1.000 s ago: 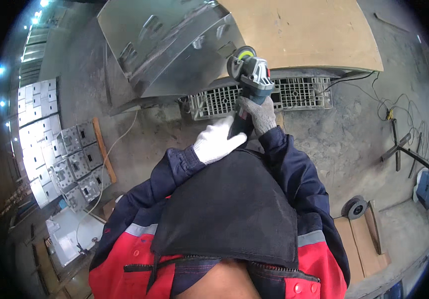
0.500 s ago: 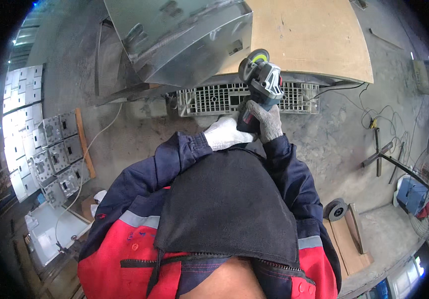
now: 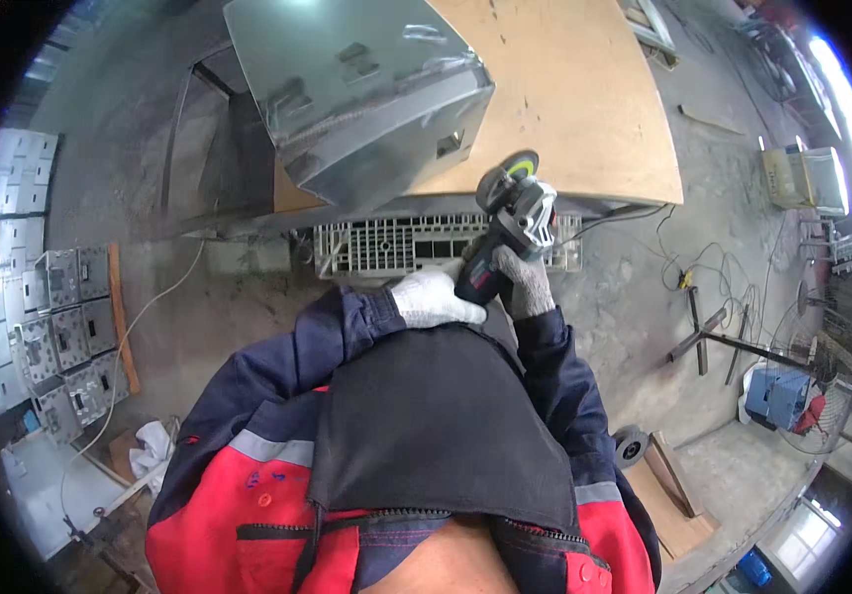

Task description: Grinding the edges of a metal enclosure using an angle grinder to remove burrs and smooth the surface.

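Angle grinder: the dark-bodied power tool with grey head and round disc (image 3: 512,223) was held at the near edge of the brown wooden tabletop (image 3: 584,109).
Right hand (image 3: 523,282): grey-gloved, wrapped shut around the grinder's body.
Left hand (image 3: 433,299): white-gloved, curled against the grinder's rear end.
Ahead: a shiny sheet-metal box (image 3: 361,89) stood on the tabletop, just left of the disc.
Below: a pale slotted plastic crate (image 3: 386,246) sat under the table edge.

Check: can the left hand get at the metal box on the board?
Probably not right away: the left hand grips the grinder with the right hand; the metal box stands apart, nothing between.
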